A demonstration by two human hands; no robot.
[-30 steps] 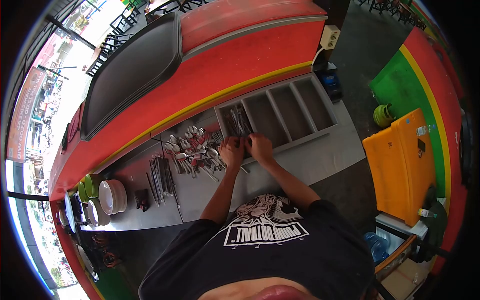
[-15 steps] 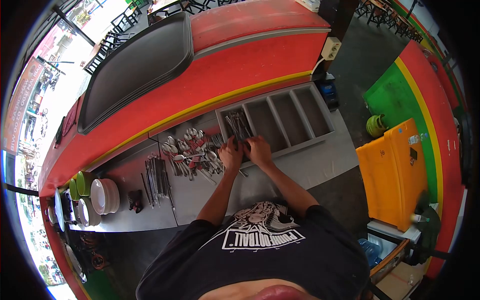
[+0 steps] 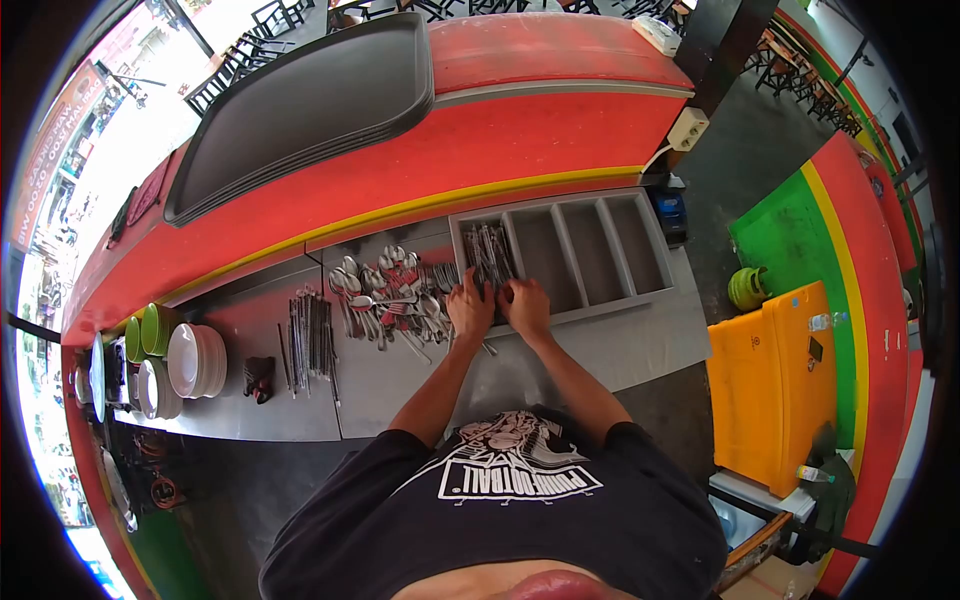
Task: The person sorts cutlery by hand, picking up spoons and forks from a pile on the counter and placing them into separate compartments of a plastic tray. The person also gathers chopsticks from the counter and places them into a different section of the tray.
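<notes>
A grey cutlery tray with long compartments lies on the metal counter. Metal cutlery fills part of its leftmost compartment. At the near end of that compartment are my left hand and my right hand, close together with fingers curled. What their fingertips hold, if anything, is too small to make out. Left of the tray is a loose pile of spoons and forks, some with red on them. Farther left, a bundle of long thin metal utensils lies side by side.
White plates and green bowls are stacked at the counter's left end, near a small dark object. Dark serving trays rest on the red ledge behind. An orange box stands at the right.
The camera view has turned and shifted slightly. Both hands remain at the near end of the leftmost compartment, with little visible change in their pose.
</notes>
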